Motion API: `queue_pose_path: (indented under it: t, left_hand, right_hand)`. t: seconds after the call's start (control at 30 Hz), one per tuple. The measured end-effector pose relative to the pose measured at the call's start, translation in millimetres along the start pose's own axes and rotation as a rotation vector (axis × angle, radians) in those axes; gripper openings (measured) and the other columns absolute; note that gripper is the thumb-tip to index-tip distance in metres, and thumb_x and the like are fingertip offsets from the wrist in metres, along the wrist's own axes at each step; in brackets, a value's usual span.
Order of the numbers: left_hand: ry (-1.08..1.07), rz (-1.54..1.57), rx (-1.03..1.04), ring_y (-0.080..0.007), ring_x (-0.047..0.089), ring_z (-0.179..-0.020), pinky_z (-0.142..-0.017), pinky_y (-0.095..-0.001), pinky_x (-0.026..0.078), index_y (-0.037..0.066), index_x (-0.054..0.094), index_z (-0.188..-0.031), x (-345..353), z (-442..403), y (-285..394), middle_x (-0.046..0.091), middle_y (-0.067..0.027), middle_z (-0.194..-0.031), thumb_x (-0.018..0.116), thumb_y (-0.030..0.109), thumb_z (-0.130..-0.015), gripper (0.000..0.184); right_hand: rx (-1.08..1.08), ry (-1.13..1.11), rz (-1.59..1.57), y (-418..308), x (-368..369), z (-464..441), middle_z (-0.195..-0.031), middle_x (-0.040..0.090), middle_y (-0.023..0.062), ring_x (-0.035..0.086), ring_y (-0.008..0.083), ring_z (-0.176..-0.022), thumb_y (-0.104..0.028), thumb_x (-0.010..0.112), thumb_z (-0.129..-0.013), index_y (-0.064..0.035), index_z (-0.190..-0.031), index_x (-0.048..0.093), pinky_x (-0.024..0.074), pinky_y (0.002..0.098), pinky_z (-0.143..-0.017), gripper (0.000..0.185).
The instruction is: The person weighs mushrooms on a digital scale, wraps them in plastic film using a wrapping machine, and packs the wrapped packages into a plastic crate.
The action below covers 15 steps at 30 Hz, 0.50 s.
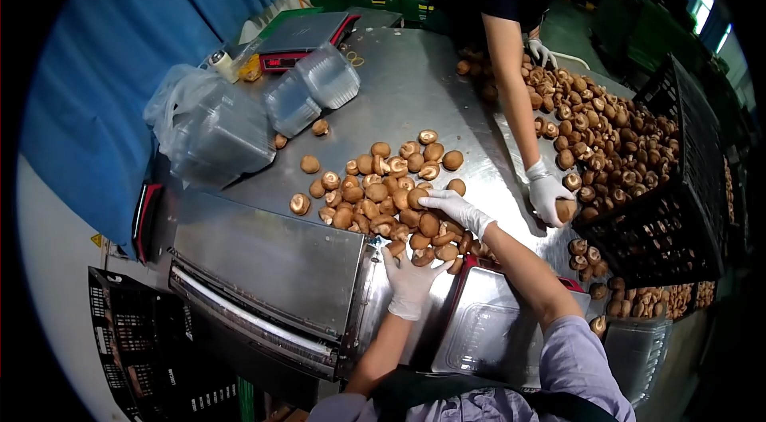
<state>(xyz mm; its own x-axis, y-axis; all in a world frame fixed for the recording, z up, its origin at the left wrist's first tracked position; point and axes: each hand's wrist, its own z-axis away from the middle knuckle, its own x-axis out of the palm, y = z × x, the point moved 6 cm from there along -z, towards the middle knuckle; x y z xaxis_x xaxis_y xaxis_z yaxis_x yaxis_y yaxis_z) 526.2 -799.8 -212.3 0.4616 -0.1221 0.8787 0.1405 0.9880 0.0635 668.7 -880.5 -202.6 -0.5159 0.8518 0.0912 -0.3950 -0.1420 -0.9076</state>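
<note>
A loose pile of brown shiitake mushrooms (375,192) lies on the metal table, some caps up and some stems up. My right hand (456,210), in a white glove, reaches over the pile's right side with its fingertips closed on one shiitake mushroom (416,198). At the pile's near edge is my left hand (410,285), also gloved. Its fingers and thumb are spread around a few mushrooms without closing on them. A clear plastic tray (487,326) sits on a red-edged scale just right of my left hand.
Across the table, a co-worker's gloved hand (549,197) holds a mushroom beside a large heap (606,123) near a tipped black crate (650,222). Stacked clear trays (227,131), another scale (307,35) and a wrapping machine (267,262) stand to the left.
</note>
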Motion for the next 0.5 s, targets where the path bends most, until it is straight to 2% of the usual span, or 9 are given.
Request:
queue_pose_path:
  t: [0.07,0.1,0.13,0.2,0.23,0.33,0.5]
  left_hand:
    - [0.062,-0.114,-0.046,-0.0393,0.016,-0.137,-0.103,-0.0679,0.019,0.017,0.020,-0.144,0,-4,3,0.015,-0.0161,-0.148,0.048,0.064,-0.081,0.083]
    - [0.148,-0.074,-0.072,-0.0397,0.020,-0.135,-0.103,-0.0675,0.022,0.013,0.023,-0.142,-2,-6,4,0.021,-0.0168,-0.146,0.048,0.059,-0.082,0.079]
    - [0.138,-0.072,-0.075,-0.0397,0.020,-0.135,-0.103,-0.0675,0.022,0.013,0.023,-0.142,1,-6,4,0.021,-0.0168,-0.146,0.048,0.059,-0.082,0.079]
    - [-0.021,-0.016,-0.150,-0.0401,0.023,-0.134,-0.102,-0.0676,0.023,0.012,0.025,-0.141,18,-3,-2,0.026,-0.0170,-0.144,0.048,0.055,-0.083,0.076]
    - [0.075,-0.128,-0.109,-0.0403,0.025,-0.134,-0.102,-0.0677,0.023,0.012,0.027,-0.140,21,0,-5,0.028,-0.0175,-0.143,0.047,0.054,-0.084,0.073]
    - [0.019,-0.135,-0.154,-0.0405,0.025,-0.134,-0.103,-0.0678,0.022,0.012,0.026,-0.141,42,6,-8,0.026,-0.0178,-0.144,0.046,0.054,-0.084,0.074]
    - [0.009,-0.144,-0.181,-0.0403,0.024,-0.134,-0.102,-0.0684,0.021,0.012,0.024,-0.142,60,20,-12,0.025,-0.0191,-0.145,0.044,0.052,-0.085,0.073]
  right_hand:
    - [0.015,-0.042,0.041,-4,6,4,-0.104,0.064,0.0113,0.060,0.0156,-0.094,-0.027,0.069,-0.081,0.0026,-0.117,0.059,0.0479,0.0264,-0.085,0.047]
    - [-0.017,0.007,-0.002,-5,7,9,-0.100,0.065,0.0112,0.061,0.0153,-0.089,-0.022,0.070,-0.080,0.0042,-0.114,0.059,0.0501,0.0253,-0.080,0.045]
    - [0.010,0.041,0.035,-7,8,14,-0.102,0.064,0.0093,0.060,0.0137,-0.091,-0.019,0.071,-0.080,0.0024,-0.117,0.058,0.0495,0.0243,-0.082,0.044]
    - [-0.034,0.050,0.122,-15,13,20,-0.099,0.065,0.0097,0.061,0.0139,-0.089,-0.021,0.072,-0.079,0.0017,-0.115,0.059,0.0498,0.0243,-0.080,0.045]
    - [-0.018,0.024,0.161,-20,18,26,-0.100,0.064,0.0109,0.060,0.0152,-0.091,-0.021,0.074,-0.076,0.0008,-0.114,0.060,0.0493,0.0252,-0.082,0.046]
    - [-0.144,0.035,0.334,-35,27,37,-0.101,0.064,0.0126,0.061,0.0167,-0.090,-0.024,0.074,-0.073,0.0001,-0.115,0.059,0.0492,0.0262,-0.082,0.050]
    - [-0.170,0.067,0.301,-52,27,54,-0.108,0.064,0.0129,0.061,0.0188,-0.096,-0.024,0.075,-0.071,-0.0034,-0.119,0.058,0.0474,0.0277,-0.087,0.054]
